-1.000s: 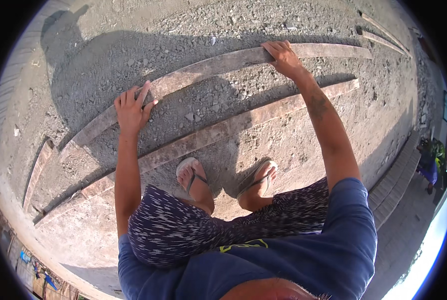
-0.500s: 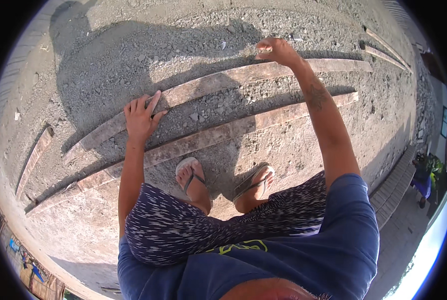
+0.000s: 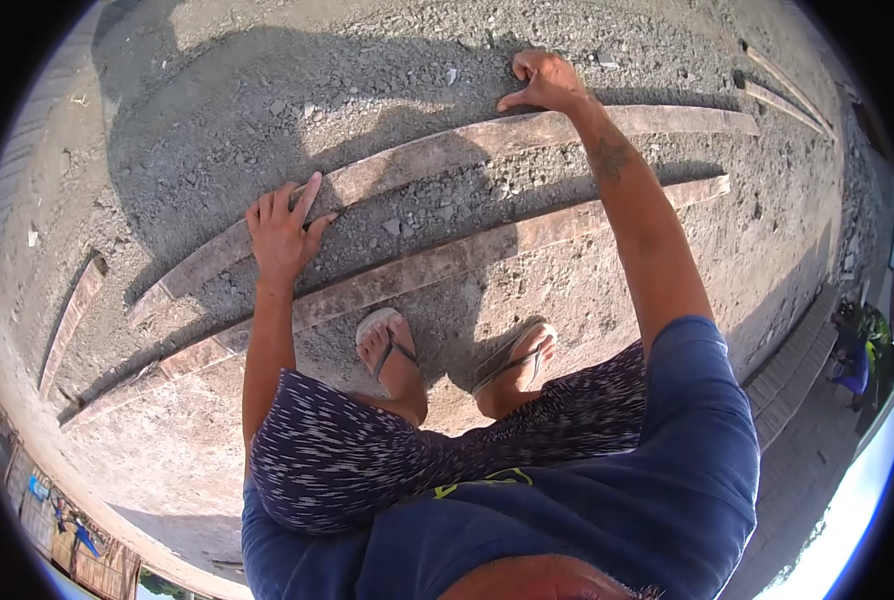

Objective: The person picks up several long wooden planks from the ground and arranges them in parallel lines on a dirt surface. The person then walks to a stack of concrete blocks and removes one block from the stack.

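My left hand (image 3: 285,238) straddles the far wooden plank (image 3: 407,168), its fingers over the far side and its thumb on the near side. My right hand (image 3: 549,82) is over the gravel (image 3: 387,75) just beyond that plank. Its fingers are bent and its thumb stands apart, with nothing visible between them; some fingertips are hidden. A second wooden plank (image 3: 447,262) runs roughly alongside, nearer my feet. Loose stones lie in the strip between the two planks.
My sandalled feet stand just behind the near plank. A short board (image 3: 72,322) lies at the left, and two thin boards (image 3: 787,90) lie at the far right. A slatted wooden platform (image 3: 792,365) stands at the right, with a person (image 3: 852,375) beyond it.
My right hand has moved farther out and slightly left, from above the far plank to the gravel beyond it. My left hand stays on the plank.
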Motion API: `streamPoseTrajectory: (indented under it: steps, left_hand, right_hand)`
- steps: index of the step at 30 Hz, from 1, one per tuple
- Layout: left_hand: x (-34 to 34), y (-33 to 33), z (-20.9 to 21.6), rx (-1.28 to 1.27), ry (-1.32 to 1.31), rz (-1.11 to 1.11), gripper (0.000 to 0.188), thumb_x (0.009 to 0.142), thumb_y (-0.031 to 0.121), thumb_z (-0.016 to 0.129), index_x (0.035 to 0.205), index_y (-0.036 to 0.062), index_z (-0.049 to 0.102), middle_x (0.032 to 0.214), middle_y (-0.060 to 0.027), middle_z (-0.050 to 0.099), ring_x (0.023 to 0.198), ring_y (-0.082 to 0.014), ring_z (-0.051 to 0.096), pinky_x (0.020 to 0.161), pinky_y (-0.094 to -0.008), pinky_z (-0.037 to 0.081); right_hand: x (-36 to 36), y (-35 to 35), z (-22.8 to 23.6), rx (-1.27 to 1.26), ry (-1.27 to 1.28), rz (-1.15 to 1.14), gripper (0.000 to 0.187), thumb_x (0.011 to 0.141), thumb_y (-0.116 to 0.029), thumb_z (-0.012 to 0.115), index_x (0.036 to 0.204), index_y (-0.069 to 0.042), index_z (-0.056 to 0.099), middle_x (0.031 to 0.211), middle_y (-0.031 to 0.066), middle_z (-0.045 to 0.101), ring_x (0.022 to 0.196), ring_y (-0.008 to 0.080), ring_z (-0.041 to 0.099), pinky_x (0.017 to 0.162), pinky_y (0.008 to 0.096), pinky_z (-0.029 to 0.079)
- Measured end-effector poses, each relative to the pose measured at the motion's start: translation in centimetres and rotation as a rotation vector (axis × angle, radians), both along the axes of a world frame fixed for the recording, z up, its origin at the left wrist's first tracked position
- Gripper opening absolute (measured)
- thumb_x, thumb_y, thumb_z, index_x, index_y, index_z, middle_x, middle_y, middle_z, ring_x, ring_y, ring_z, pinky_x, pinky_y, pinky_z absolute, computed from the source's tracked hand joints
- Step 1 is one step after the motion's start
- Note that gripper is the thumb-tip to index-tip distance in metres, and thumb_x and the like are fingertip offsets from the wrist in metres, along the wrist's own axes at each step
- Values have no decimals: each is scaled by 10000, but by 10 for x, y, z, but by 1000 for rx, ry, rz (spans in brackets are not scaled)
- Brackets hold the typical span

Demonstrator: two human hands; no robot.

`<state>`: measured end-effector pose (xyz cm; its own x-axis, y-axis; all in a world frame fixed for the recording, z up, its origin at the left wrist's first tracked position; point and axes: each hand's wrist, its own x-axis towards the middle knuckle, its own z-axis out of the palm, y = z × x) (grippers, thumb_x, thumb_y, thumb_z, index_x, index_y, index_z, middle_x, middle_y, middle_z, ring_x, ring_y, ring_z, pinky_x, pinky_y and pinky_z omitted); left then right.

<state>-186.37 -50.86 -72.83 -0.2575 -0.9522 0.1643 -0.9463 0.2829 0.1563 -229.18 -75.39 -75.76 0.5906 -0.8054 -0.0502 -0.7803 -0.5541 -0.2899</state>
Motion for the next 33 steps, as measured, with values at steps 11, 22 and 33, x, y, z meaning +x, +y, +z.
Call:
streamPoseTrajectory:
  steps: [11,22,33]
  left_hand:
    - [0,0,-3,-27,2,7,649,789,474,737,1390,296,570,1147,-39,587,1017,-250,545,926,-447,377]
    - [-1,2,6,16,18,40,611,811,469,716,1375,274,587,1163,-26,587,1039,-241,542,934,-423,377]
    - [2,4,-4,-19,34,34,611,815,459,728,1386,312,568,1157,-52,589,1039,-268,548,949,-453,375]
  right_hand:
    - [1,16,17,151,-369,-408,493,905,-560,629,949,-84,749,671,71,645,631,201,624,668,369,524]
    - [34,69,6,173,-114,-527,260,837,-187,618,1041,-118,764,909,196,729,841,362,717,801,428,573]
    - [42,69,-10,182,-24,-574,242,849,-217,683,1055,-118,763,1007,161,728,928,365,700,827,424,553]
